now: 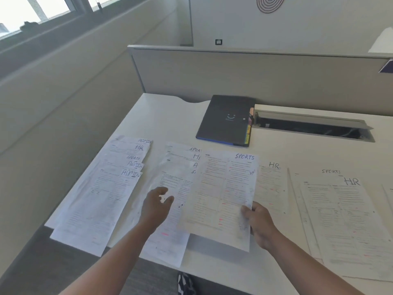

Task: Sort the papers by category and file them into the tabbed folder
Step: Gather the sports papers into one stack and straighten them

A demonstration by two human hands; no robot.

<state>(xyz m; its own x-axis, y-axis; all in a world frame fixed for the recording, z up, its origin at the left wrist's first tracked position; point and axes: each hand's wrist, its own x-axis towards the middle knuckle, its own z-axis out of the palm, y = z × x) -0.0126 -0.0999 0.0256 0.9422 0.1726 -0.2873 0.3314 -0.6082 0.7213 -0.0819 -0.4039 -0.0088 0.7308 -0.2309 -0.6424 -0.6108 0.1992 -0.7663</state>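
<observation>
In the head view, the right hand [260, 222] pinched the lower right edge of a printed sheet headed SPORTS [221, 194], thumb on top and fingers curled beneath; the sheet was lifted off the white desk [170, 120] at the centre of the frame, tilted, its near edge casting a shadow on the desktop; the left hand [156, 206] hovered lower centre-left with fingers loosely spread and holding nothing, above a fanned stack [170, 188] whose visible headings were partly covered by the raised sheet; at the left of the frame lay another fanned pile [102, 192], its headings reading ADMIN, HR, SPORTS, ADMIN, ADMIN from top to bottom, its near corner overhanging the desk edge; right of the held sheet an HR page [272, 184] lay flat, and further right a stack [348, 220] showed SPORTS above HR; the dark tabbed folder [225, 120] lay closed in the upper centre, well apart from both hands, coloured tabs [249, 133] sticking out along its right side; just beside it a cable tray [314, 128] stood open in the desktop; a grey partition [255, 75] rose behind the desk.
</observation>
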